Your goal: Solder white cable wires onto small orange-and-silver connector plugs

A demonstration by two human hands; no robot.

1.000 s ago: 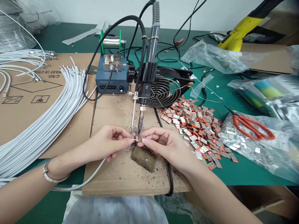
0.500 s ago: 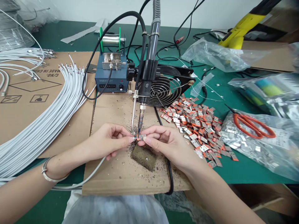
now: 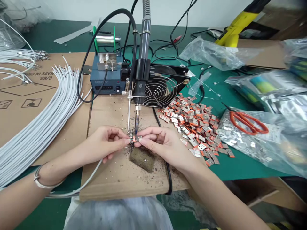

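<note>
Both grips pinched: left hand (image 3: 105, 143) clamps wire (image 3: 94, 172), right hand (image 3: 159, 143) clamps terminal (image 3: 137, 138) — held under iron tip (image 3: 136, 131), above sponge (image 3: 142, 158). Risk, judged: fingertips near hot tip — burn, or joint shifting if either hand wavers.

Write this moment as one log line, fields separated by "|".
left hand: pinches white cable end | right hand: pinches orange connector | both under soldering iron tip | sponge below

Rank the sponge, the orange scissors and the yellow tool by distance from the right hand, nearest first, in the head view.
1. Sponge: just below the right hand, on the board.
2. Orange scissors: off to the right, on a plastic bag.
3. Yellow tool: far back right.
</note>
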